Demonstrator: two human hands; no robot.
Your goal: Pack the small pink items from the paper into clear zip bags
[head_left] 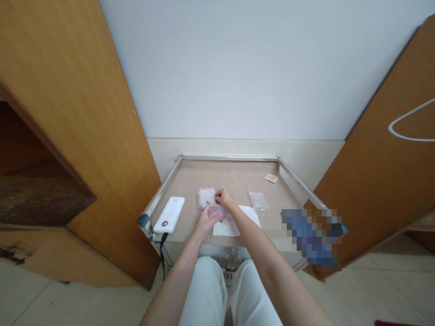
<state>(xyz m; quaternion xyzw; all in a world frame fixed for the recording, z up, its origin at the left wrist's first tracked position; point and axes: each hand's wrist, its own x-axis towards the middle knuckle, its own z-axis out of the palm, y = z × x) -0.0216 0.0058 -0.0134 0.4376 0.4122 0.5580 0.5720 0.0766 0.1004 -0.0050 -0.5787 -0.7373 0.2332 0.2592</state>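
My left hand (205,222) and my right hand (224,197) meet above the middle of a cardboard-topped table (231,174), both gripping a small clear plastic bag (217,213) with a pinkish tint. Behind my left hand lies a white-and-pink packet (206,198). A white paper sheet (234,224) lies under my right forearm. Further right rests a flat clear plastic sleeve (258,201). To the left lies a white power bank (169,215) with a black cord (162,253) hanging over the table's front edge.
A steel frame (231,158) edges the table, with a small tan card (271,178) near its back right. Wooden panels (102,136) stand on both sides, a white wall rises behind, and a pixelated patch (311,235) hides the right edge.
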